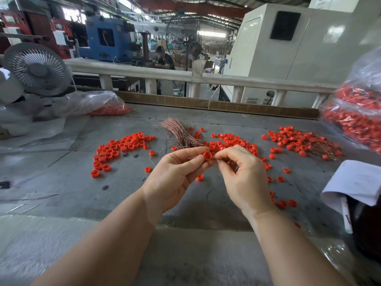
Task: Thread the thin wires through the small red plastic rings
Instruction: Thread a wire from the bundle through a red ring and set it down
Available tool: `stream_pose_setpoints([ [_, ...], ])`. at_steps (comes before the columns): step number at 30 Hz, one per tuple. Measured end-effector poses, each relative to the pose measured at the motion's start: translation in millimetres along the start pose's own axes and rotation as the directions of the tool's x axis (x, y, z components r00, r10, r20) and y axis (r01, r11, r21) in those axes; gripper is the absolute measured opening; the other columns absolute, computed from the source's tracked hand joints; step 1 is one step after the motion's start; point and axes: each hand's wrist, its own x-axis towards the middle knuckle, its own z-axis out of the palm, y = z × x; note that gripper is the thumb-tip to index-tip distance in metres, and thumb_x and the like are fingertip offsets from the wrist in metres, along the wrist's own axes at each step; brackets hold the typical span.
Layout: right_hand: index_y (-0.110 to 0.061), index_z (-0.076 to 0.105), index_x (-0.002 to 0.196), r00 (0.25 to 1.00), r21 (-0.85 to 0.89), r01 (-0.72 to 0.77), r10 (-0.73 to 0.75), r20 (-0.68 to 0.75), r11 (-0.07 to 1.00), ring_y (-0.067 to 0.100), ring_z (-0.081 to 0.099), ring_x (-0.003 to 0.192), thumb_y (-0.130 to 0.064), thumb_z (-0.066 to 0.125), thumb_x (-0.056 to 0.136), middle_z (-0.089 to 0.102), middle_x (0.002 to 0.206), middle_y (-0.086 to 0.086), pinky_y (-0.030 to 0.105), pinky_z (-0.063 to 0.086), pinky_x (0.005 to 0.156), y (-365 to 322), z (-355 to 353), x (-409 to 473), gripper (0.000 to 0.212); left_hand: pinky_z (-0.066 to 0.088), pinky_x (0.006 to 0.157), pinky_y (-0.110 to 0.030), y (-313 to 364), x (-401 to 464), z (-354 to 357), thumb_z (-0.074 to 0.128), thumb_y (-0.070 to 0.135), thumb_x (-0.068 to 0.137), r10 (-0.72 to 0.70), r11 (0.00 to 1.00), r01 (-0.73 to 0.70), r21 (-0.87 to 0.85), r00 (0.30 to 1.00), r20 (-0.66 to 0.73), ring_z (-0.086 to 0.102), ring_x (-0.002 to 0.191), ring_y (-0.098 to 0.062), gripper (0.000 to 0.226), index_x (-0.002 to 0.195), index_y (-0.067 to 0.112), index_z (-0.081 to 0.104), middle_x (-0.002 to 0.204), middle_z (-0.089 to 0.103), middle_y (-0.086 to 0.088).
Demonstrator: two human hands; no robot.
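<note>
- Red ring [207,156] sits pinched in my left hand [175,178], opening turned toward me, I judge so the hole shows.
- My right hand [245,180] pinches at the ring's 3 o'clock side, presumably feeding wire; I can't see the strand.
- Copper wire bundle [179,133] lies at 12 o'clock, within reach.

Wire at ring [207,156] indiscernible

Bare table [61,182] lies left of the hands; red rings [231,141] and wire bundle [179,131] crowd beyond.
</note>
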Motion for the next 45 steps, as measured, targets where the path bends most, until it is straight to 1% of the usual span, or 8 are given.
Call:
stream_pose_setpoints([
  [7,-0.009,0.069,0.077,1.000,-0.024,-0.003,0.003,0.001,1.000,0.010,0.051,0.064,0.002,0.067,0.078,0.059,0.073,-0.005,0.026,0.045,0.060,0.2,-0.8,-0.6,0.012,0.056,0.068,-0.017,3.4,-0.9,2.0,0.047,-0.007,0.085,-0.056,0.998,0.056,0.009,0.998,-0.009,0.071,0.077,-0.017,0.033,0.075,0.005,0.076,0.081,0.073,-0.013],
  [15,-0.007,0.070,0.077,0.999,-0.044,0.041,-0.041,-0.006,0.998,0.017,0.057,0.066,0.004,0.067,0.078,0.062,0.075,0.000,0.034,0.049,0.060,-1.8,-2.6,-0.6,0.011,0.055,0.067,-0.016,3.7,-0.6,1.4,0.044,-0.008,0.087,-0.059,0.998,0.059,0.012,0.998,-0.012,0.071,0.080,-0.018,0.038,0.074,0.008,0.077,0.083,0.073,-0.012],
  [20,-0.006,0.070,0.078,0.999,-0.035,0.051,-0.051,0.004,0.998,0.018,0.059,0.070,0.004,0.066,0.078,0.063,0.076,0.001,0.035,0.050,0.063,-2.9,-3.1,-0.1,0.011,0.055,0.064,-0.016,2.2,-0.9,1.4,0.053,-0.006,0.075,-0.046,0.999,0.047,0.005,0.999,-0.021,0.071,0.077,-0.017,0.026,0.075,0.007,0.076,0.081,0.073,-0.012],
  [24,-0.007,0.070,0.078,0.999,-0.035,0.054,-0.054,0.002,0.998,0.019,0.060,0.071,0.005,0.066,0.078,0.064,0.077,0.000,0.036,0.051,0.064,-3.7,-3.7,-0.3,0.012,0.056,0.065,-0.017,2.7,0.5,-1.1,0.050,-0.007,0.082,-0.069,0.998,0.069,-0.009,0.998,-0.015,0.072,0.078,-0.018,0.030,0.075,0.006,0.076,0.082,0.073,-0.013],
  [27,-0.006,0.070,0.079,0.998,-0.043,0.062,-0.062,0.001,0.997,0.020,0.061,0.072,0.006,0.066,0.077,0.064,0.077,0.001,0.036,0.051,0.064,-3.8,-4.2,-0.4,0.013,0.056,0.069,-0.018,3.5,1.0,-1.7,0.057,0.004,0.070,-0.082,0.996,0.082,-0.025,0.997,0.001,0.071,0.081,-0.021,0.020,0.075,0.005,0.076,0.083,0.073,-0.013],
  [30,-0.006,0.070,0.079,0.998,-0.050,0.062,-0.062,0.007,0.997,0.020,0.060,0.072,0.005,0.066,0.078,0.064,0.077,0.001,0.036,0.051,0.064,-3.7,-4.0,-0.4,0.012,0.056,0.069,-0.018,3.1,1.0,-2.2,0.059,0.005,0.066,-0.081,0.997,0.081,-0.008,0.997,-0.001,0.071,0.082,-0.020,0.020,0.075,0.007,0.077,0.084,0.073,-0.013],
  [35,-0.007,0.070,0.079,0.999,-0.042,0.050,-0.050,0.002,0.998,0.018,0.060,0.071,0.004,0.066,0.078,0.063,0.077,0.000,0.033,0.050,0.064,-2.8,-3.8,-0.5,0.012,0.055,0.065,-0.016,3.2,-0.5,-0.7,0.056,-0.002,0.070,-0.091,0.996,0.091,-0.003,0.996,-0.003,0.071,0.081,-0.018,0.023,0.076,0.007,0.076,0.084,0.073,-0.012],
  [45,-0.008,0.069,0.079,1.000,-0.032,0.017,-0.017,-0.005,0.999,0.011,0.053,0.067,0.004,0.066,0.079,0.060,0.076,-0.004,0.023,0.044,0.061,1.1,-1.9,-0.2,0.013,0.056,0.068,-0.017,4.3,-3.2,3.5,0.047,-0.011,0.081,-0.099,0.995,0.098,-0.030,0.995,-0.003,0.071,0.079,-0.018,0.033,0.075,0.004,0.076,0.085,0.073,-0.013],
])
